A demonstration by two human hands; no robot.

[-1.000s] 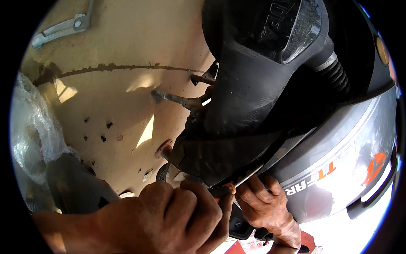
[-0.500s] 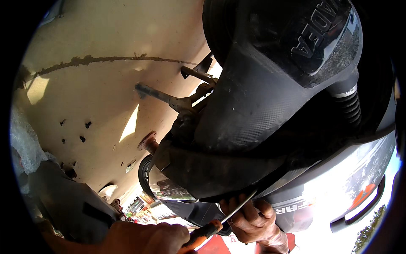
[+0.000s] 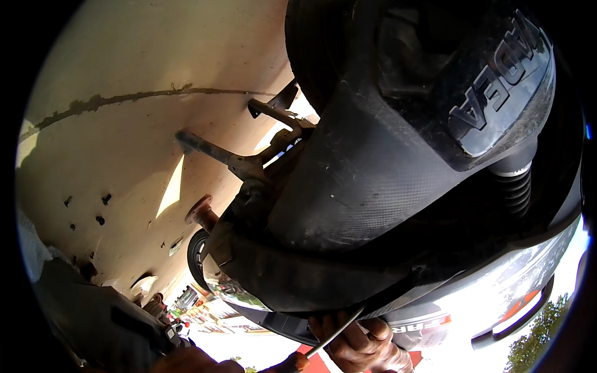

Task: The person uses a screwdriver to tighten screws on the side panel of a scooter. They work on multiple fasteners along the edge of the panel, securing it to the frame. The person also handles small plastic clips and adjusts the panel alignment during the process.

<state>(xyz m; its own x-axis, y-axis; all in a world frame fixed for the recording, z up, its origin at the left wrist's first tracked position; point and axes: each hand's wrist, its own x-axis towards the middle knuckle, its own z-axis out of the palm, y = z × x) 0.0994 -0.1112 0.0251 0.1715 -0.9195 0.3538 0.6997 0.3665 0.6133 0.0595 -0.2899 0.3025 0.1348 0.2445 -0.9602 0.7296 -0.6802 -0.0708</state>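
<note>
While my left hand [image 3: 193, 362] grips the orange-handled steel screwdriver [image 3: 326, 340], its tip sits under the black plastic scooter fender [image 3: 298, 283]. Right hand [image 3: 357, 339] clasps that edge. Risk: shaft slips, gouging plastic or my fingers.

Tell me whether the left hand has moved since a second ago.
Yes. The left hand has dropped toward the lower edge, away from the scooter's black plastic panel; only its top shows, gripping the orange screwdriver handle.
</note>
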